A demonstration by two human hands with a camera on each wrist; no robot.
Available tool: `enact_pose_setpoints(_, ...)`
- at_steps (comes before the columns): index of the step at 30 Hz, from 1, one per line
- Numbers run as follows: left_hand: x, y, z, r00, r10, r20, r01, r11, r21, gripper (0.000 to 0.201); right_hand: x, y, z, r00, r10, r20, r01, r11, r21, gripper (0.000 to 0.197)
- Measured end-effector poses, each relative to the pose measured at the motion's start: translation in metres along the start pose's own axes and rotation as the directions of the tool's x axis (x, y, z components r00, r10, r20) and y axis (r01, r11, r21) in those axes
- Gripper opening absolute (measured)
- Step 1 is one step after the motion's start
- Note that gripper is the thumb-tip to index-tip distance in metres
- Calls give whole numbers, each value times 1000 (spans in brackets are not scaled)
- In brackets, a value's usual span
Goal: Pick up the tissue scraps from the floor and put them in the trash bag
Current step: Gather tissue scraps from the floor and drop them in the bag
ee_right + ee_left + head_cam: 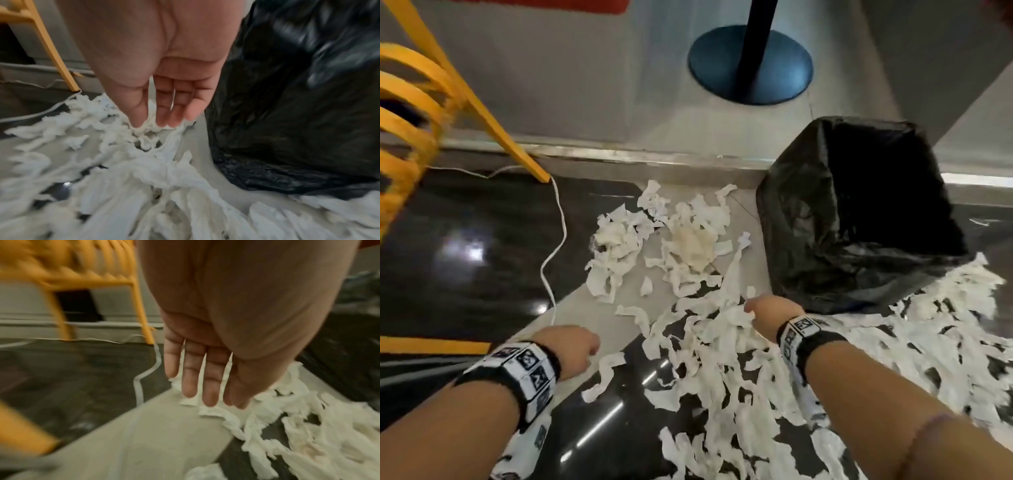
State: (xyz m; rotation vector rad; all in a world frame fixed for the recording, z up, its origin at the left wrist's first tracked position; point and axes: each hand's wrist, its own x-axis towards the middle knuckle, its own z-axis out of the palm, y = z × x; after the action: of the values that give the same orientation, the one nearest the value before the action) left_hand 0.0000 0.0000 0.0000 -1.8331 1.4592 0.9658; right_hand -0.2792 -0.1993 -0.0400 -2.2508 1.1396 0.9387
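Right fingers (164, 112) pointing down, thumb and fingertips pinching a tuft of scraps (148, 129) on the floor (156, 431). Just right of these fingers — the bag (287, 113), black, standing open. Left fingers (191, 378) straight, slightly spread, holding nothing, above the pile's left edge. Beyond, left — white cable (141, 379), yellow chair (139, 305).

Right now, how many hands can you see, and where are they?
2. The left hand hovers open over the floor beside the tissue scraps. The right hand pinches some scraps next to the trash bag.
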Motion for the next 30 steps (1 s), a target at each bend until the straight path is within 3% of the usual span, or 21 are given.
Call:
enact_pose_setpoints(4, 105, 47, 10, 965, 164, -203, -147, 985, 92, 20, 70, 9, 45, 999, 38, -20, -39, 999, -34, 54)
enact_pose_setpoints(7, 165, 80, 14, 890, 294, -348, -288, 955, 68, 27, 94, 15, 78, 997, 59, -50, -62, 996, -64, 36)
enact_pose_setpoints(10, 194, 108, 19, 796, 423, -432, -423, 900, 103, 47, 83, 21, 82, 964, 36, -262, 14, 982, 187, 24)
enact_pose_setpoints(12, 197, 128, 25, 760, 474, -445, -465, 875, 137, 69, 65, 27, 71, 910, 119, -398, 93, 875, 475, 19)
enact_pose_setpoints(15, 194, 151, 35, 827, 504, -250, -450, 860, 242, 92, 44, 38, 51, 851, 308, -425, 160, 618, 769, 12)
enact_pose_setpoints(17, 197, 158, 46, 842, 521, -141, -458, 827, 325, 72, 41, 39, 47, 824, 400, -402, 228, 415, 881, 14)
enact_pose_setpoints(18, 199, 159, 50, 822, 548, -155, -471, 808, 355, 52, 40, 38, 46, 820, 424, -384, 252, 335, 908, 19)
enact_pose_setpoints(20, 201, 155, 50, 744, 594, -305, -505, 800, 324, 27, 41, 37, 50, 825, 416, -382, 287, 273, 918, 18)
enact_pose_setpoints(22, 195, 145, 41, 713, 541, -446, -554, 824, 115, 19, 39, 33, 55, 836, 383, -392, 303, 273, 913, 9)
enact_pose_setpoints(25, 183, 124, 25, 705, 342, -621, -563, 802, -199, 18, 41, 28, 66, 820, 426, -383, 294, 260, 920, 42)
enact_pose_setpoints(26, 179, 115, 22, 695, 269, -667, -561, 783, -268, 15, 43, 24, 70, 810, 445, -381, 270, 294, 917, 48)
enact_pose_setpoints(28, 172, 99, 19, 676, 154, -721, -556, 749, -362, 13, 49, 15, 76, 804, 448, -390, 171, 453, 875, 42)
enact_pose_setpoints(30, 165, 86, 19, 675, 87, -733, -532, 745, -402, 14, 57, 3, 87, 833, 374, -408, 83, 644, 760, 26)
